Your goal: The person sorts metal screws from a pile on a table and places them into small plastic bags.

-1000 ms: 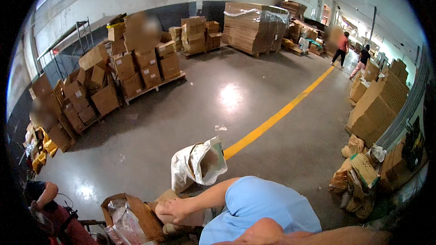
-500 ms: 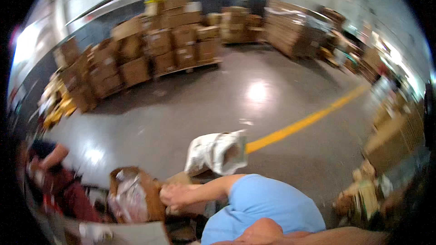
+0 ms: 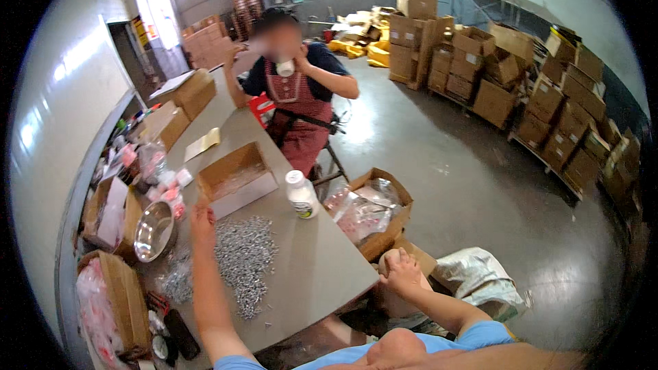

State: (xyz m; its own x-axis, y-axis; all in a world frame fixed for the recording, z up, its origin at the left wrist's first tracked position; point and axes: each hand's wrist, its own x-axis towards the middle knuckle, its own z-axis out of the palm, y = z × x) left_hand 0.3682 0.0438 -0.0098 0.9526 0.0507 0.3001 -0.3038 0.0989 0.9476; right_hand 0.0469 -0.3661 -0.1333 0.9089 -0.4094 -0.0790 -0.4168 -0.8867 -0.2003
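Note:
My left hand (image 3: 203, 221) reaches over the grey table (image 3: 312, 267) to the near left corner of a shallow open cardboard box (image 3: 240, 192). Its fingers are drawn together at the corner; what they hold, if anything, is hidden. Beside that forearm lies a heap of small silvery metal pieces (image 3: 247, 260), like screws or nails. A white lidded plastic bottle (image 3: 301, 194) stands to the right of the box. Off the table's right edge, my right hand (image 3: 403, 270) lies over a rounded pale surface, fingers apart, next to a cardboard flap (image 3: 420, 255).
A steel bowl (image 3: 154, 231) and boxes of pink-and-white pieces (image 3: 106, 308) line the table's left side. Across the table a co-worker in a checked apron (image 3: 291, 89) raises a white cup (image 3: 285, 67). An open carton (image 3: 394, 223) with plastic bags and a white sack (image 3: 476, 277) stand at right.
My view has swung left from the open floor and stacked cartons to the table. My left hand and the metal pieces now show. The right hand stays beside the open carton.

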